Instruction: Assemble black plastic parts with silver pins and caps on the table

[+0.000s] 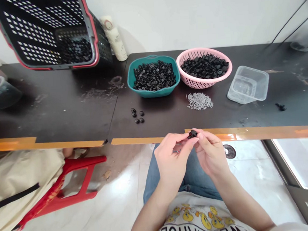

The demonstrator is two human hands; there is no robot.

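Small black part point(192, 134), pinched between left grip point(171, 156) and right grip point(211, 154), both drawn nearly together at thumb and fingertips. Probably light and stiff, likely smooth plastic, apt to slip or roll; best taken by opposite edges, with a gentle pinch. Held right at the fingertips, away from both palms, seen against the near edge of the counter point(167, 118); partly hidden by fingers. Farther out, pile of small grey pins point(200, 101) slightly right, five round black pieces point(141, 113) leftward, then teal basin point(156, 93) and pink basket point(198, 83), both holding many black parts point(154, 75).
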